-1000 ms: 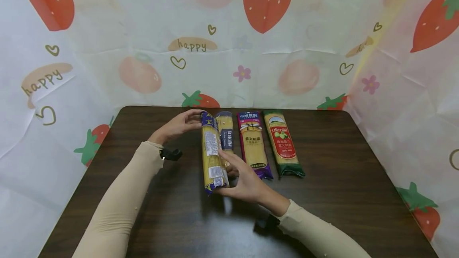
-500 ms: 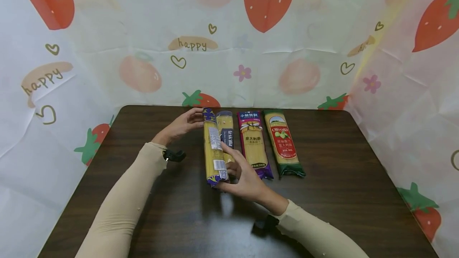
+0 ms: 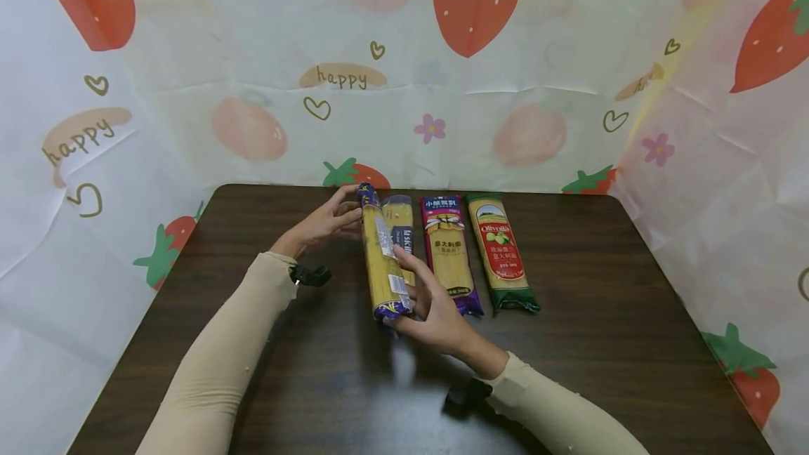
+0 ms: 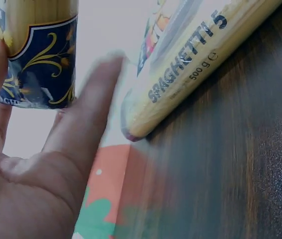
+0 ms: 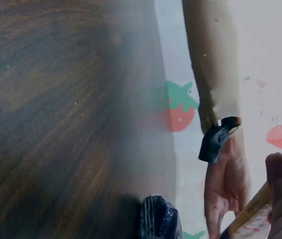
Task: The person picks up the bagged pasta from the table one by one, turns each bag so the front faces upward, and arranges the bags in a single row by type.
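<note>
A spaghetti pack [image 3: 381, 255], yellow with blue ends and a white barcode label, is held tilted above the table between both hands. My left hand [image 3: 324, 225] holds its far end; in the left wrist view the thumb lies on the pack's blue end [image 4: 44, 62], other fingers reach behind it, and one finger points away. My right hand [image 3: 439, 318] grips the near end, thumb at the bottom and fingers along the right side. Partly hidden behind it lies a "la sicilia" pasta pack [image 3: 398, 215]. The right wrist view shows only part of the held pack [image 5: 254, 213].
To the right on the dark wooden table [image 3: 588, 343] lie a purple-and-pink pasta pack [image 3: 450, 248] and a green-ended "Olivoilà" pasta pack [image 3: 502, 251]. A strawberry-patterned cloth [image 3: 392, 118] surrounds the table's back and sides.
The held spaghetti pack has turned and tilted, its far end rising slightly and its near end shifting right and away. Both hands keep hold of it. The other packs have stayed put.
</note>
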### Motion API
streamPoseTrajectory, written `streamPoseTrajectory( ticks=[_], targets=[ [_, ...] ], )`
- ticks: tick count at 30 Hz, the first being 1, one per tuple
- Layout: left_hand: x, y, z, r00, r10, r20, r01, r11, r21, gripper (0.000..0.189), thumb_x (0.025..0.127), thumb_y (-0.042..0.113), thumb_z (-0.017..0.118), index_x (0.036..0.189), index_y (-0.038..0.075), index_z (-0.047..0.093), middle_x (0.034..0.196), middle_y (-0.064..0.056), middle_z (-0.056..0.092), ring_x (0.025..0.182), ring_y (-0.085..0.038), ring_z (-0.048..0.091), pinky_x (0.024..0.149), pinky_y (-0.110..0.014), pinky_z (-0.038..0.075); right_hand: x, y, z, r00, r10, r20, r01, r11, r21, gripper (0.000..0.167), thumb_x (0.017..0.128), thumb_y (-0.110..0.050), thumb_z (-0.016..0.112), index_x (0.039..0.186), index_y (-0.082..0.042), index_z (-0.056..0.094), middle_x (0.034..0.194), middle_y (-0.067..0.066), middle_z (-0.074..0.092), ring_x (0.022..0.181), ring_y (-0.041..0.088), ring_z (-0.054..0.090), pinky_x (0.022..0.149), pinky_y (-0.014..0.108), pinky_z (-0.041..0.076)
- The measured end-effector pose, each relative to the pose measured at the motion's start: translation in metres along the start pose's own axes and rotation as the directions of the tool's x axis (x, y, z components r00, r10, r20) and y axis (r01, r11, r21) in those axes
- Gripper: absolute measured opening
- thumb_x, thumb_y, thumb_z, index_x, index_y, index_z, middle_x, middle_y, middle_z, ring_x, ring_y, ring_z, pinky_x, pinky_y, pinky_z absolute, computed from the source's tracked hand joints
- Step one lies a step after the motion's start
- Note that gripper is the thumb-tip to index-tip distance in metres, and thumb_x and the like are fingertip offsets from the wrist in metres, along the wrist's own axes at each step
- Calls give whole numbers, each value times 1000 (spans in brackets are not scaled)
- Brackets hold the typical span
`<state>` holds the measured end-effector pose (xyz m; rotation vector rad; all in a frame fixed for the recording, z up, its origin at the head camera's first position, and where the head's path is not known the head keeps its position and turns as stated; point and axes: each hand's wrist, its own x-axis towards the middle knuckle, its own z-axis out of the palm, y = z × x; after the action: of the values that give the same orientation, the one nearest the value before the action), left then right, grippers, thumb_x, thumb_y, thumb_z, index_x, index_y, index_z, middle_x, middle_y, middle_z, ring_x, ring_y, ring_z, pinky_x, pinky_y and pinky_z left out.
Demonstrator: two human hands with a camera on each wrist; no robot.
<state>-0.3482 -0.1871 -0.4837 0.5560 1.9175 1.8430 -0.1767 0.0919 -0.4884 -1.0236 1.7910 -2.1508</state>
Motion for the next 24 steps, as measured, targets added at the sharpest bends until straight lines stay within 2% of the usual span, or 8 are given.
streamPoseTrajectory(
  ticks=[3, 6, 9, 12, 16, 20, 24],
  targets=[
    [-1, -1, 1, 1000, 5, -23, -5, 1000, -4, 60, 117, 13, 46, 169, 22, 19, 157, -29, 42, 117, -28, 69, 101, -52, 59, -1, -2, -2, 1000, 13, -8, -13, 1000, -4, 98, 94, -4, 82, 172, -14, 23, 162, 24, 29, 134, 44, 59, 103, 40, 59],
    [-1, -1, 2, 999, 14, -40, -14, 1000, -16, 60, 117, 13, 46, 169, 22, 20, 154, -29, 44, 117, -26, 67, 96, -44, 61, -1, -4, -5, 999, 29, -28, -30, 999, -46, 98, 93, -12, 86, 172, -19, 27, 163, 21, 34, 136, 41, 59, 106, 39, 57],
    [-2, -2, 4, 998, 19, -65, -21, 999, -28, 60, 116, 15, 48, 170, 21, 22, 153, -28, 45, 119, -26, 65, 96, -43, 60, 0, -7, -8, 999, 36, -38, -40, 993, -111, 97, 93, -20, 87, 171, -21, 30, 163, 18, 41, 137, 36, 59, 109, 36, 55],
    [-2, -1, 7, 995, 16, -102, -19, 999, -35, 60, 116, 16, 50, 170, 18, 24, 153, -27, 45, 117, -25, 65, 96, -41, 58, 0, -8, -11, 999, 43, -29, -47, 986, -160, 97, 92, -24, 88, 171, -21, 31, 160, 17, 47, 128, 31, 63, 107, 34, 55],
    [-3, 0, 10, 986, 0, -168, -10, 998, -57, 60, 114, 15, 55, 168, 13, 29, 154, -25, 45, 112, -22, 67, 92, -37, 59, 1, -10, -13, 998, 65, 12, -62, 985, -158, 101, 92, -17, 88, 172, -18, 27, 158, 19, 48, 117, 28, 66, 105, 36, 57],
    [-2, 2, 13, 973, -35, -228, 12, 995, -101, 60, 112, 19, 61, 165, 9, 35, 155, -19, 46, 113, -20, 65, 93, -34, 58, 0, -9, -13, 994, 96, 47, -90, 990, -104, 109, 90, 0, 84, 174, -16, 16, 163, 23, 40, 129, 29, 63, 110, 37, 54],
    [-1, 4, 16, 965, -70, -255, 40, 992, -118, 62, 110, 24, 65, 164, 7, 38, 157, -18, 47, 122, -21, 61, 105, -40, 54, -2, -6, -12, 992, 114, 56, -112, 993, -45, 114, 89, 11, 78, 174, -15, 7, 164, 28, 33, 139, 36, 56, 113, 35, 51]
  ],
)
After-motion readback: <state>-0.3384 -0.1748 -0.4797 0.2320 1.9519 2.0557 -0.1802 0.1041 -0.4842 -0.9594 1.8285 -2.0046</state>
